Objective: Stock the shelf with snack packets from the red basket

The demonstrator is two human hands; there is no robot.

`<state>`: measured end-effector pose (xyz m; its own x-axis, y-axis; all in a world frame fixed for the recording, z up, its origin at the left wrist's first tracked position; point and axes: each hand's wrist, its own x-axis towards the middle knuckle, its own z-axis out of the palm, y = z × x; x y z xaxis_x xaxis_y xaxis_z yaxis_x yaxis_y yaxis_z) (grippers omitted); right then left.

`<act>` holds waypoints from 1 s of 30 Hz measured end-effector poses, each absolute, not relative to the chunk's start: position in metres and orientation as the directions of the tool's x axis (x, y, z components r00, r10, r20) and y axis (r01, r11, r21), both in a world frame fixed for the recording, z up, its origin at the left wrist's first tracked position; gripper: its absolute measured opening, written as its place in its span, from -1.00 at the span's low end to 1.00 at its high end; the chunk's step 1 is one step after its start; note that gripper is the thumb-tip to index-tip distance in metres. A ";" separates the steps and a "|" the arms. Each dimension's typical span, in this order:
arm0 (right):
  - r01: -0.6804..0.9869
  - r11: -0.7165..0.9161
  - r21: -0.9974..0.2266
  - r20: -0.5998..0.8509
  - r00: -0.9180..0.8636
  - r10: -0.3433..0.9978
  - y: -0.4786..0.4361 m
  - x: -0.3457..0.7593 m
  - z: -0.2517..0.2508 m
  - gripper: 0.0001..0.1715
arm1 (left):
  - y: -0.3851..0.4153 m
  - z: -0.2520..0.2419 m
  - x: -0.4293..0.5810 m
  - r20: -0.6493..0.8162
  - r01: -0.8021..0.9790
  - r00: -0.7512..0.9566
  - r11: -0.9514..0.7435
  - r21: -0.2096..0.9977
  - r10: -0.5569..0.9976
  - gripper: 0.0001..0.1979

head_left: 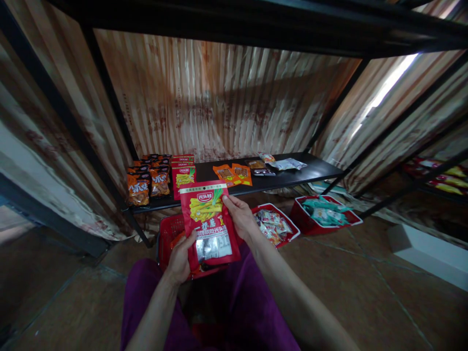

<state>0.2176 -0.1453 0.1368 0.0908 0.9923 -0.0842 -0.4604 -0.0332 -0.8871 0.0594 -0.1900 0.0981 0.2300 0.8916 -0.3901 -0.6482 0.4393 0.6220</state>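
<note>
A red snack bag [210,209] with yellow sticks and green onion printed on it is held upright in front of me. My left hand [181,256] grips its lower left edge, and my right hand [239,217] pinches its upper right edge. Beneath the bag is a red basket [164,236], partly hidden by it, with some packets inside. Just behind, on the black shelf [204,187], stands a row of matching red bags [184,176]. Left of that row are upright orange-and-black snack bags [142,185].
Two orange packets [233,174] lie flat mid-shelf, with dark and silvery packets [288,164] to their right. On the floor are a red basket of white packets [272,226] and another of teal packets [325,213]. Black posts [109,92] frame the shelf; a white box [431,251] sits right.
</note>
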 end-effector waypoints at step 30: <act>-0.572 0.014 -0.820 -0.149 0.236 0.960 -0.160 0.213 0.144 -0.71 | -0.169 0.117 0.059 -0.123 -0.493 -0.016 0.100 0.864 0.992 -0.55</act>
<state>0.2126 -0.1605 0.1441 0.2360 0.9603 -0.1486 -0.5721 0.0137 -0.8200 0.0592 -0.1687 0.1169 -0.0159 0.9922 -0.1234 -0.4928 0.0996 0.8644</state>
